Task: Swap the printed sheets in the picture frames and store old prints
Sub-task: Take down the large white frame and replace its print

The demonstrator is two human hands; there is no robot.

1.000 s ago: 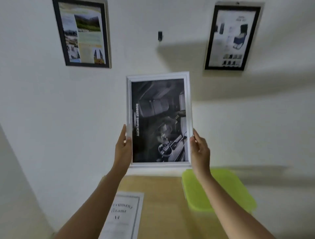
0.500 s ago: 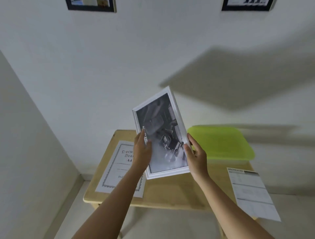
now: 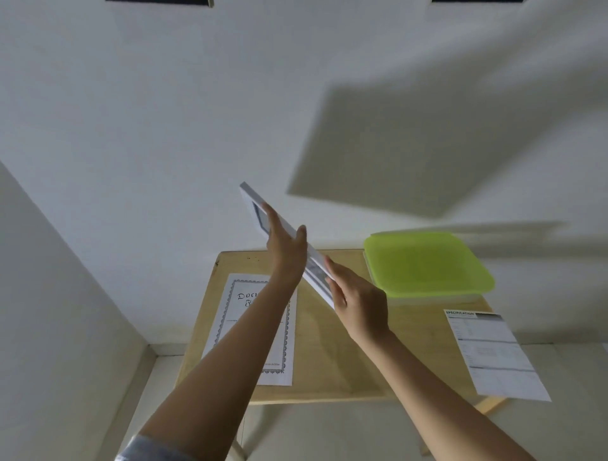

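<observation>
I hold a white picture frame point(image 3: 255, 205) above the wooden table point(image 3: 324, 348), turned almost edge-on and tilted. Only a sliver of its dark print shows. My left hand point(image 3: 285, 251) grips its left side from the front. My right hand point(image 3: 357, 302) holds its lower right end. On the table's left lies a bordered certificate sheet point(image 3: 279, 358), partly under my left arm. A specification sheet point(image 3: 493, 357) lies at the right and overhangs the table's edge. The bottom edges of two black wall frames point(image 3: 158, 2) point(image 3: 477, 1) just show at the top.
A lime-green lidded plastic box point(image 3: 427, 263) sits at the table's back right corner, just right of my right hand. White walls stand behind and to the left of the table. Pale floor shows around the table.
The camera has tipped down from the wall to the table. The frame came down off the wall area and rotated from facing me to nearly edge-on. Both hands kept hold of it.
</observation>
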